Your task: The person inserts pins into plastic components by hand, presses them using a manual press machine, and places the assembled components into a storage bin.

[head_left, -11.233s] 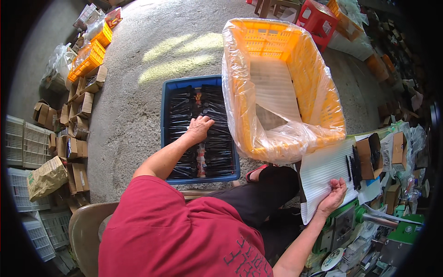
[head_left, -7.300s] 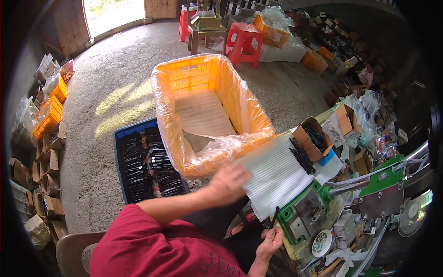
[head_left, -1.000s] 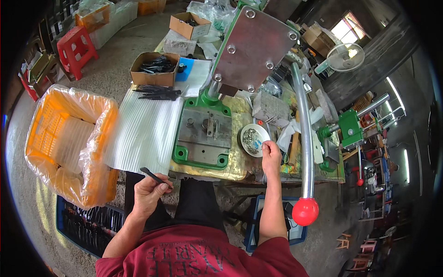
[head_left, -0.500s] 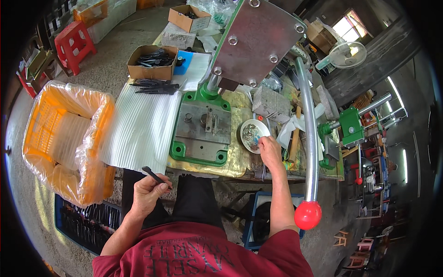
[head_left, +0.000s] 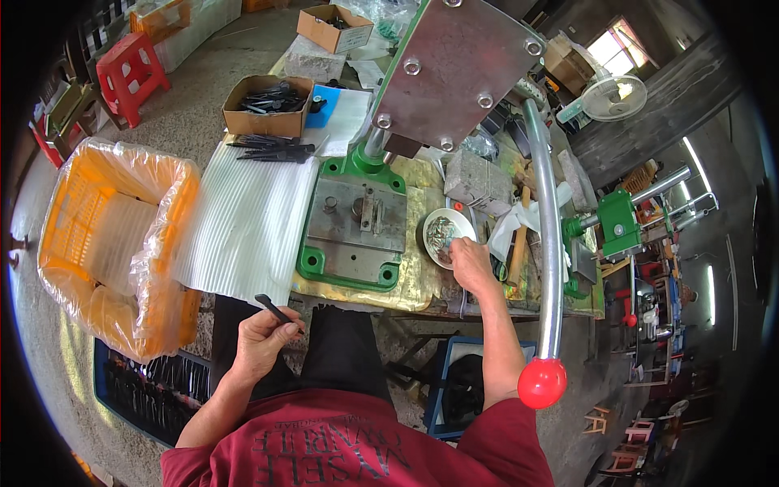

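Note:
My left hand [head_left: 261, 337] is closed around a slim black handle-like piece [head_left: 272, 306], held above my lap in front of the bench edge. My right hand [head_left: 472, 266] reaches to the near right rim of a white bowl [head_left: 430, 229] holding many small metal pins [head_left: 441, 234]. Its fingertips are pressed together at the pins; whatever they pinch is hidden. Between both hands, farther back, stands a green hand press [head_left: 312, 261]. A small metal fixture [head_left: 371, 213] sits on its base plate.
The press lever [head_left: 545, 243] with its red knob [head_left: 542, 383] hangs beside my right forearm. A lined yellow crate [head_left: 69, 243] stands left, by a foam sheet [head_left: 235, 219]. Black pieces [head_left: 276, 152] lie near a cardboard box [head_left: 264, 122]. Behind the bowl is a stone block [head_left: 477, 180].
My right hand has shifted slightly left and nearer to me at the bowl's rim. My left hand still holds the black piece, moved very slightly right.

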### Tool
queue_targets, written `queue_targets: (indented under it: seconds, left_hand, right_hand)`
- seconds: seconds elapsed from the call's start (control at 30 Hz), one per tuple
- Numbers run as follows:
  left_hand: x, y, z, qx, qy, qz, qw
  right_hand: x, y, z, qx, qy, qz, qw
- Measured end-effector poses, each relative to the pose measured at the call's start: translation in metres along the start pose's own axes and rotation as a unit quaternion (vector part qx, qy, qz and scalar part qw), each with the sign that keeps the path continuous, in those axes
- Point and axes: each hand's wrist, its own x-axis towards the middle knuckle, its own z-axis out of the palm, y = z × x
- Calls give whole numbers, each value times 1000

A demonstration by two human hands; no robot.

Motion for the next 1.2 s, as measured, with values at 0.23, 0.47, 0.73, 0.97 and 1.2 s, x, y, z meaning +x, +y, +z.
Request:
queue_targets:
  seconds: [0.23,0.47,0.73,0.97,1.2]
  left_hand:
    - [-1,-2,-3,18,2,1,1000]
    - [-2,-1,0,14,3,-13,1000]
    - [-3,-2,1,4,5,-20,1000]
    - [-1,-2,1,6,6,-17,1000]
    - [0,-6,-2,11,15,-3,1000]
  right_hand:
    - [-4,6,8,58,62,8,996]
    - [-9,-1,1,243,134,54,959]
    - [-7,-4,8,523,123,137,832]
    - [-1,-2,16,699,173,146,678]
    - [4,-3,19,688,164,136,693]
